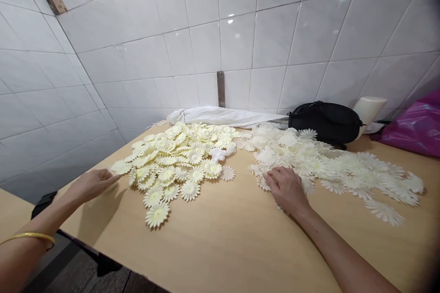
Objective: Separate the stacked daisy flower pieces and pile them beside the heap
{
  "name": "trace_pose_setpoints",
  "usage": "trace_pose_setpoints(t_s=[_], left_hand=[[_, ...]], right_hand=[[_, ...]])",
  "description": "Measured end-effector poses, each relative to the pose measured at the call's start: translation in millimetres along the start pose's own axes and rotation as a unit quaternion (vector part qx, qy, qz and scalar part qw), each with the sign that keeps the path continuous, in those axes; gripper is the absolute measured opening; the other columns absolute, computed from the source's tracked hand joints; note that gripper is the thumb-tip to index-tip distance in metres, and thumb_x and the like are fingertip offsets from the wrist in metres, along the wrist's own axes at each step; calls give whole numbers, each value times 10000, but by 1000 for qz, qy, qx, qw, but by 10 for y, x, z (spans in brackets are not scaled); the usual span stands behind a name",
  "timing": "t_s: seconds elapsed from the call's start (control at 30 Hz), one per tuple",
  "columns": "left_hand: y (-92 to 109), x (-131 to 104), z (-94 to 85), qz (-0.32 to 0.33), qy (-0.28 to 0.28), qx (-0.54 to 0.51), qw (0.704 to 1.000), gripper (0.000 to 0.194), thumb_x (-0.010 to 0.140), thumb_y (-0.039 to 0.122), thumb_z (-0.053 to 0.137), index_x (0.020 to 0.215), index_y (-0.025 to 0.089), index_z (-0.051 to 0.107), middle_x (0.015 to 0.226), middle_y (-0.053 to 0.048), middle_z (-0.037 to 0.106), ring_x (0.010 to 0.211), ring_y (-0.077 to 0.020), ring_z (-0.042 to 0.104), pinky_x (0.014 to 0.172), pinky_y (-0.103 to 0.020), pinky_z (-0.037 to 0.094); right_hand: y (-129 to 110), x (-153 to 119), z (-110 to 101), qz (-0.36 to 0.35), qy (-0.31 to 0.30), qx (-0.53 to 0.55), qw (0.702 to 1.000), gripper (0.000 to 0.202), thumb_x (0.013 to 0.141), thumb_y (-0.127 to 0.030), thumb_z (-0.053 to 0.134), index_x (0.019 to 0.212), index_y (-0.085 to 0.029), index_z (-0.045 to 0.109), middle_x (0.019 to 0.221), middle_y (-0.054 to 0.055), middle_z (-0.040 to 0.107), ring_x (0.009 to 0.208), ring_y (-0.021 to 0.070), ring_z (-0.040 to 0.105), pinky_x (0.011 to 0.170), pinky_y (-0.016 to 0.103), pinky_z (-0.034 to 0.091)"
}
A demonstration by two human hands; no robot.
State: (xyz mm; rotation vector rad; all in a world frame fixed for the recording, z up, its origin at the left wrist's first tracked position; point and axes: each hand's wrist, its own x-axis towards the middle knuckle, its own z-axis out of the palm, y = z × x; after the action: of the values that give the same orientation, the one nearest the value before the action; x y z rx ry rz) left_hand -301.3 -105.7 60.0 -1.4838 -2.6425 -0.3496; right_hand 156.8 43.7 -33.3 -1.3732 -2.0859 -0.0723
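A heap of pale yellow daisy-shaped flower pieces covers the left part of the wooden table. My left hand is at the heap's left edge, its fingers pressed together near the outermost flower; whether they grip it is too small to tell. Whiter, thinner flower pieces are spread over the right side. My right hand rests at the near left edge of this white pile, fingers curled down over a few petals, with the fingertips partly hidden.
Behind the flowers lies a rolled white cloth or bag along the tiled wall. A black pouch, a white bottle and a purple bag stand at the back right. The table's left edge drops to the floor.
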Motion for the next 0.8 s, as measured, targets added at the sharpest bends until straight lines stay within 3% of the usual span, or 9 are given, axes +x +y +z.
trace_pose_setpoints(t_s=[0.03,0.1,0.2,0.27,0.33,0.4,0.5,0.63,0.8], left_hand=[[27,-13,-49,-16,-36,48,998,436,718,560,384,552,168,477,515,6,544,550,-159,487,546,-199,238],[96,-53,-148,-34,-46,139,989,473,754,564,302,684,157,531,681,-54,615,675,-205,524,589,-227,257],[256,-195,-229,5,46,210,977,468,802,494,249,860,136,545,870,-117,624,825,-248,514,635,-255,272],[394,-361,-202,52,83,178,979,429,826,446,226,852,153,539,867,-99,615,810,-226,504,611,-243,283],[530,-566,-109,87,83,113,986,395,835,421,220,770,180,527,753,-55,594,705,-181,501,563,-222,289],[636,-773,32,98,50,55,992,353,817,431,266,731,203,521,698,-23,570,625,-160,491,537,-222,298],[722,-993,262,88,5,8,996,337,778,486,335,770,208,527,731,-31,562,669,-182,519,556,-247,330],[717,-1060,491,70,-27,-64,995,344,724,508,413,789,192,534,782,-51,555,748,-208,539,622,-276,381],[660,-1052,588,14,-31,-181,983,309,666,498,496,618,199,434,535,23,479,537,-158,481,519,-247,366]], right_hand=[[9,2,7,0,-2,4,1000,241,823,-332,410,745,-205,600,858,43,596,868,205,497,777,342,342],[24,7,19,-1,-4,10,1000,246,824,-337,406,739,-206,596,854,42,597,860,202,500,767,337,344],[38,13,28,-3,-3,11,1000,252,824,-338,399,739,-205,595,842,44,597,850,197,505,765,334,343],[42,15,29,-5,-2,10,1000,251,822,-336,400,735,-203,595,835,45,597,844,194,508,766,334,342],[43,16,28,-6,1,10,1000,251,818,-335,404,726,-202,596,830,46,597,839,194,509,762,334,342],[43,15,28,-6,4,12,1000,252,817,-332,404,722,-203,598,831,47,597,840,196,508,754,333,344],[41,13,30,-5,11,14,1000,251,815,-332,404,725,-207,603,839,49,596,845,202,505,747,333,346],[27,10,18,-8,19,11,1000,231,809,-317,415,736,-205,603,835,53,595,843,201,505,750,331,344],[-18,-1,-26,6,16,24,1000,227,819,-292,411,733,-202,601,831,52,589,848,197,496,771,328,334]])
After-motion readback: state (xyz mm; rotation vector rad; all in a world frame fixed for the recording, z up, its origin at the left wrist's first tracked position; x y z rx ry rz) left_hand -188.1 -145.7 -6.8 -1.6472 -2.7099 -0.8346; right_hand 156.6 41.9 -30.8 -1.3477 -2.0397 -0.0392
